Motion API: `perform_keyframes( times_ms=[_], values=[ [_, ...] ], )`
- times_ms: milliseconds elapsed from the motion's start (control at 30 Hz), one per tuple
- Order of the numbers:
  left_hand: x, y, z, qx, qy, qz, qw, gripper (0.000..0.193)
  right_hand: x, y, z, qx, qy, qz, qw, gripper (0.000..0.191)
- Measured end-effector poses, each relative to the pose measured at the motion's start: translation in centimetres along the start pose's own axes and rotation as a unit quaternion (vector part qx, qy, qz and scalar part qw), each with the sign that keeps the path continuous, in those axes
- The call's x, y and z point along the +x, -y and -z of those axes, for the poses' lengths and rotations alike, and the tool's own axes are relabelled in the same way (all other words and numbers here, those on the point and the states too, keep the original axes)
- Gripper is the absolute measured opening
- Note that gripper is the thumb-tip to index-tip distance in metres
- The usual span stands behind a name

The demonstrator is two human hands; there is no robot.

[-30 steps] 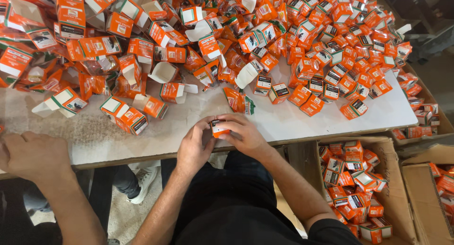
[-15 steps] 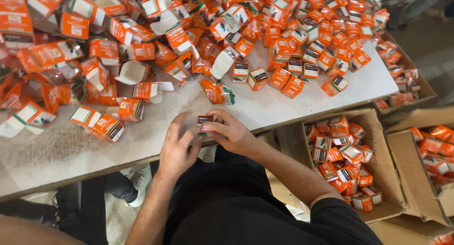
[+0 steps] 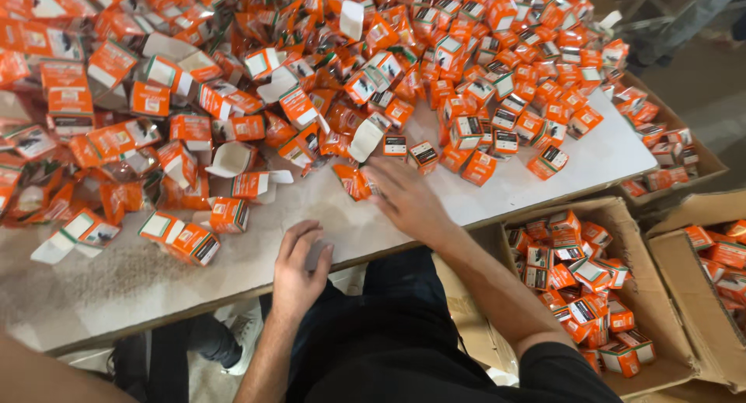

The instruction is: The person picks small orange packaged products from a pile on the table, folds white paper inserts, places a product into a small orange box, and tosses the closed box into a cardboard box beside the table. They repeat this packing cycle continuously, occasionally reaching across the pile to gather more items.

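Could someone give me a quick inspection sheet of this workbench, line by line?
Surface: pale speckled table, bare along the near edge.
Job's things: orange box at the right hand's fingertips.
Clutter: heap of small orange boxes, many with flaps open, covering the far half.
Hands: left hand rests flat on the table edge; right hand reaches into the heap; whether it grips is unclear.
Cables: nothing seen.
Surroundings: cardboard carton of closed orange boxes at right, second carton beside it; another person's shoe under the table.
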State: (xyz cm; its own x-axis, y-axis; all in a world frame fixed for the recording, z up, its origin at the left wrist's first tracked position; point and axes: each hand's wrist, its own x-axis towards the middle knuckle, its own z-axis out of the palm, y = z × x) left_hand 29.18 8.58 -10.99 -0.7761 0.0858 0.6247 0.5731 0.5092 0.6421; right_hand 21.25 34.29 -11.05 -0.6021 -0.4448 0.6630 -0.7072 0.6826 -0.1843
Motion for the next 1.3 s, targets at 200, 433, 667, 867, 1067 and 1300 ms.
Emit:
perform_keyframes(
  times_ms=[200,433,667,867,1067,1300],
  values=[
    [5.1,-0.4,-0.9,-0.034,0.013,0.004,0.999,0.024,1.6,2.7,-2.9,0.019,0.138,-0.091,0.986,0.044],
    [16.0,1.2,-10.4,0.207,0.037,-0.084,0.974,0.022,-0.8,3.9,-3.0,0.114,-0.015,-0.065,0.991,0.042],
    [16.4,2.8,-13.0,0.179,0.039,-0.026,0.983,0.008,-3.2,2.6,-3.2,0.230,-0.010,-0.188,0.955,0.025],
    [16.1,0.6,-7.3,0.239,-0.021,-0.122,0.963,0.011,-3.8,2.4,-3.6,0.373,-0.086,-0.337,0.860,0.020],
    [9.1,-3.0,1.3,0.281,0.147,-0.253,0.914,0.022,-0.9,3.8,0.2,0.245,-0.111,-0.208,0.941,0.034],
    [2.9,-1.7,2.4,0.239,0.100,-0.201,0.945,0.035,2.1,7.4,-1.4,0.170,-0.006,-0.175,0.970,0.019]
  ],
)
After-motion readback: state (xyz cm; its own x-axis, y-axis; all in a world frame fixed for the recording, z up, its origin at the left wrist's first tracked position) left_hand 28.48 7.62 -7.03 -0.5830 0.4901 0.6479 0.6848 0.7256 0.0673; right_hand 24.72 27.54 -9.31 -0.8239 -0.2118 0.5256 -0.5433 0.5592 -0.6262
